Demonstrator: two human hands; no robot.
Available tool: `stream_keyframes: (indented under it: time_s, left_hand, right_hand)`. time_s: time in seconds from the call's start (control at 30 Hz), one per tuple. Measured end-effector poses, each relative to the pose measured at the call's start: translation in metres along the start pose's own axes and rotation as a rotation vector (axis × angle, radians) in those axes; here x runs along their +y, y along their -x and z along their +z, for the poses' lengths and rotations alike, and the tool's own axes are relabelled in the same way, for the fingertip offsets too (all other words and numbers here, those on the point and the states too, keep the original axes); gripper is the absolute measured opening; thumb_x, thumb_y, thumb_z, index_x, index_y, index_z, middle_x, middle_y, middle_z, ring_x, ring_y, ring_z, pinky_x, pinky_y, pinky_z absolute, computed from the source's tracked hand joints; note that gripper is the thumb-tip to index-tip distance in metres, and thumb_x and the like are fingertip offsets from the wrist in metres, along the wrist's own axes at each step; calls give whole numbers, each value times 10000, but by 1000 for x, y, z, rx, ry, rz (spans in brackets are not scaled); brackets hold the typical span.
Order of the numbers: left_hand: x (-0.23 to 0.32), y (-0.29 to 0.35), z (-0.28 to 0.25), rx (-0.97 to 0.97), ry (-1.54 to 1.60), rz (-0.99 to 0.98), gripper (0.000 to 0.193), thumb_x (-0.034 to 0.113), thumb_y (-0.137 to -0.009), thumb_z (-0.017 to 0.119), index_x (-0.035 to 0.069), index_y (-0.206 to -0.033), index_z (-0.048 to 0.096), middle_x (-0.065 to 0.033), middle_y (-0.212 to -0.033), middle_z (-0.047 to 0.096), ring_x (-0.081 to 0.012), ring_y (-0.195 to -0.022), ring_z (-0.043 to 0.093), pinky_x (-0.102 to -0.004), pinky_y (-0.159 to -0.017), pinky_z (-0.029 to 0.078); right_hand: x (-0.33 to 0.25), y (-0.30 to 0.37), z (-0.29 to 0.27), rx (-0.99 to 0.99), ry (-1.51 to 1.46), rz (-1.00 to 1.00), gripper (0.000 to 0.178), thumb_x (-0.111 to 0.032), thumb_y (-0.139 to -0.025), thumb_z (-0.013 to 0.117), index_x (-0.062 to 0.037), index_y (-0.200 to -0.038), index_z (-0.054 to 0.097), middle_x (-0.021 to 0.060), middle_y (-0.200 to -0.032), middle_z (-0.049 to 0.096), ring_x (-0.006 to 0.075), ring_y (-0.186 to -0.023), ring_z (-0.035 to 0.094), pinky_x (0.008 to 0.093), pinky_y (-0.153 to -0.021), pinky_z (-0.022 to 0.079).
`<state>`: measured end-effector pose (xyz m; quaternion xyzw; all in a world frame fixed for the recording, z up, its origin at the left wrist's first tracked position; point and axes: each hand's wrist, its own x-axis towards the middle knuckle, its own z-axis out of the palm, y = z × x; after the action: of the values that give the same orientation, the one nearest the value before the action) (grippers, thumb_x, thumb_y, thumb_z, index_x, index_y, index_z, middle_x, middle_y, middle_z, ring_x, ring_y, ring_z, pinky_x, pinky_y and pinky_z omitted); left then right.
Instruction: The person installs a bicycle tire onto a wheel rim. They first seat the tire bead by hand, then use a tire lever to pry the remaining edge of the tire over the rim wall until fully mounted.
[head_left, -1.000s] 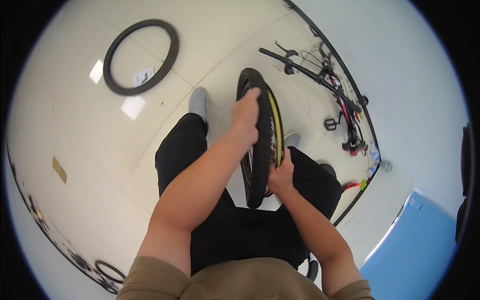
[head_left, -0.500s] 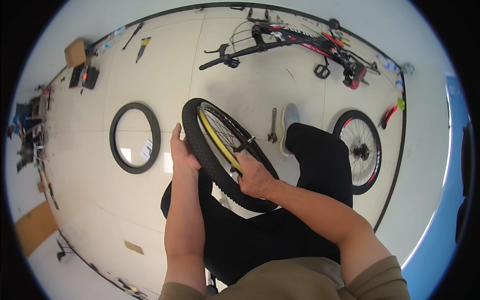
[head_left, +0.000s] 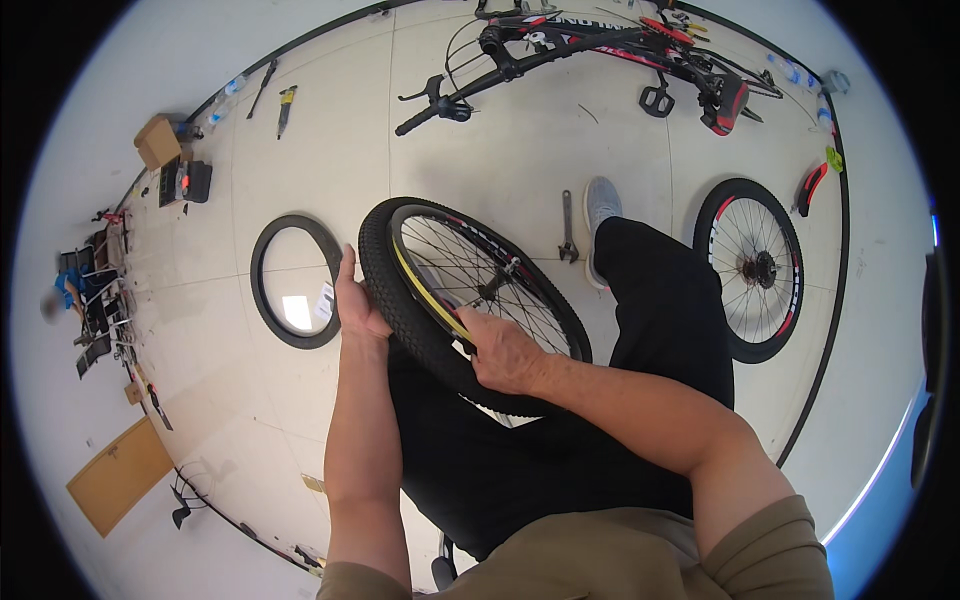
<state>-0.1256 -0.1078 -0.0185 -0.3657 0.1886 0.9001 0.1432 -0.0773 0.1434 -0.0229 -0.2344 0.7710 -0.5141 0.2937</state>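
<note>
A bicycle wheel [head_left: 497, 285] with black spokes leans tilted between my legs, a knobby black tyre [head_left: 383, 290] around it. Along its near left side a yellow band [head_left: 418, 282] shows between tyre and rim. My left hand [head_left: 357, 305] lies with its palm against the outer tread, fingers stretched upward; some of them are partly hidden by the tyre. My right hand [head_left: 505, 352] is closed over the near side of the tyre, its fingertips at the yellow band's lower end. What its curled fingers press on underneath is hidden.
A loose tyre [head_left: 262, 285] lies at left, an adjustable wrench [head_left: 568, 228] beside my shoe [head_left: 602, 215]. Another wheel [head_left: 712, 225] lies at right. Beyond are a bicycle frame [head_left: 600, 42], a red-black mudguard [head_left: 812, 188], a cardboard box [head_left: 157, 142] and a black toolbox [head_left: 195, 183].
The wheel has tipped so that more of its spokes and hub face me. My view has shifted slightly. Both hands keep about the same places on the tyre.
</note>
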Motion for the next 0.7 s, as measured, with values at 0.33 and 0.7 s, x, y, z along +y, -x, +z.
stream_keyframes:
  time_s: [0.33, 0.7]
  left_hand:
    - [15, -15, 1, 243, -265, 131, 298, 226, -956, 707, -27, -1112, 701, -162, -1012, 759, -278, -837, 747, -423, -767, 645]
    - [30, -26, -17, 300, -324, 86, 266, 130, -941, 588, -83, -1075, 672, -208, -971, 748, -318, -790, 750, -442, -725, 660]
  right_hand:
    - [0, 0, 6, 22, 13, -30, 519, 30, -802, 589, 50, -1300, 444, 290, -1006, 634, 470, -972, 632, 520, -875, 510]
    - [-8, 2, 0, 58, -25, -28, 504, 24, -798, 592, 29, -1291, 488, 291, -1052, 647, 472, -993, 636, 512, -886, 521]
